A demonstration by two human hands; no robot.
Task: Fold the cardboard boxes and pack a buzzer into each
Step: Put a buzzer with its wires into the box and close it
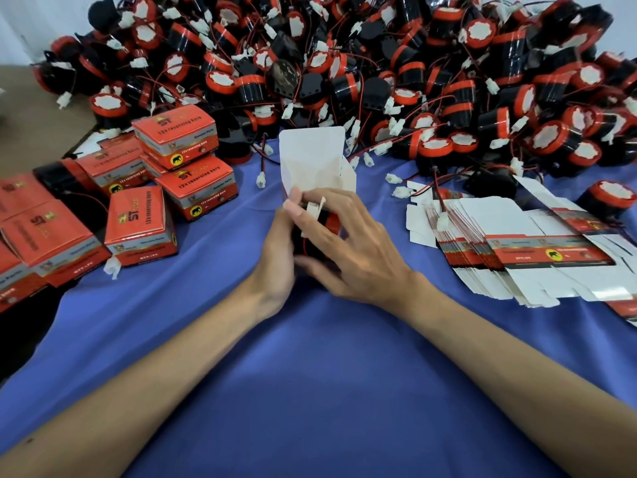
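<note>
Left hand [280,243] and right hand [348,246] clasped around open box [315,163], black-and-red buzzer [325,222] between fingers, on blue cloth [310,374]

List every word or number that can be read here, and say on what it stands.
"ST": top of the folded box nearest the hands.
"12v reversing horn": top of the highest stacked box.
Flat cartons: print too small to read.
Grey side bands: blurred.

Near cloth [310,391] free, buzzers [379,63] behind — boxes [141,225] left
</note>
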